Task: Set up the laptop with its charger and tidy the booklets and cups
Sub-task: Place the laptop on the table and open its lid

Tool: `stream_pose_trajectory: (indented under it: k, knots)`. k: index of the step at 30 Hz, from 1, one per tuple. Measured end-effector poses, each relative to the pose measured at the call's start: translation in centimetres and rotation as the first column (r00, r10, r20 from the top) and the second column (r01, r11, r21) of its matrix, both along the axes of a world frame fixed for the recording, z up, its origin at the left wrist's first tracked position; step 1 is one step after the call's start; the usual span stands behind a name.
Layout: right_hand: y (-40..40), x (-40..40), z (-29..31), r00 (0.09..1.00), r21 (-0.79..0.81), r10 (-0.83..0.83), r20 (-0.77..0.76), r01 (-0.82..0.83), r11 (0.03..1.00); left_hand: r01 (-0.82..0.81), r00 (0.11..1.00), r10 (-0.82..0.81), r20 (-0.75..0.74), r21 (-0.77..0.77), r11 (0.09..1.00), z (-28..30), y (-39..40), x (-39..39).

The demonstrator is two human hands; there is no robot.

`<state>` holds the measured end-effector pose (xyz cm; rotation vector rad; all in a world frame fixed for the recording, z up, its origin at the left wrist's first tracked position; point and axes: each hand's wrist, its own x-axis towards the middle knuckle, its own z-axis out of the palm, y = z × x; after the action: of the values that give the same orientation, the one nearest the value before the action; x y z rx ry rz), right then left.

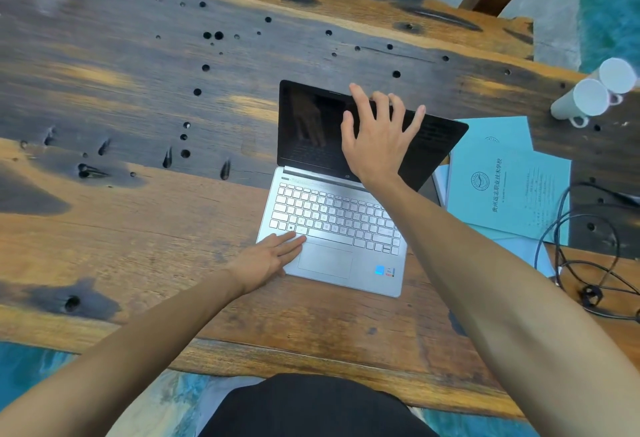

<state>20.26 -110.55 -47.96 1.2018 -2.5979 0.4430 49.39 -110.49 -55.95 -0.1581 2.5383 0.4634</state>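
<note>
Lid (311,128) tip: my open right hand (377,138) should ease it back slowly while my flat left hand (266,260) pins the base (363,277).

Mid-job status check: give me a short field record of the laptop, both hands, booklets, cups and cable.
laptop: open on the wooden table, screen dark
right hand: fingers spread over the screen's top edge
left hand: flat on the palm rest beside the touchpad
booklets: light blue, overlapping, right of the laptop
cups: two white, side by side, far right
cable: black, loosely coiled right of the booklets; not seen reaching the laptop
</note>
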Motion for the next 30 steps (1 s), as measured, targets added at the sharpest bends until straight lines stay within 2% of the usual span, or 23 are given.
stream_pose_trajectory:
  k: [16, 25, 30]
  knots:
    - [-0.1, -1.0, 1.0, 0.997, 0.229, 0.042, 0.068, -0.057, 0.972, -0.067, 0.997, 0.067, -0.032, -0.017, 0.998, -0.3, 0.9, 0.2]
    - [1.2, -1.5, 1.6, 0.992, 0.250, 0.069, 0.110, -0.094, 0.964, -0.106, 0.993, 0.105, -0.050, -0.011, 0.994, -0.4, 1.1, 0.0]
    - [3.3, -0.6, 1.8, 0.992, 0.219, 0.058, 0.114, -0.082, 0.972, -0.101, 0.995, 0.101, -0.006, -0.014, 0.995, 0.2, 1.2, 0.5]
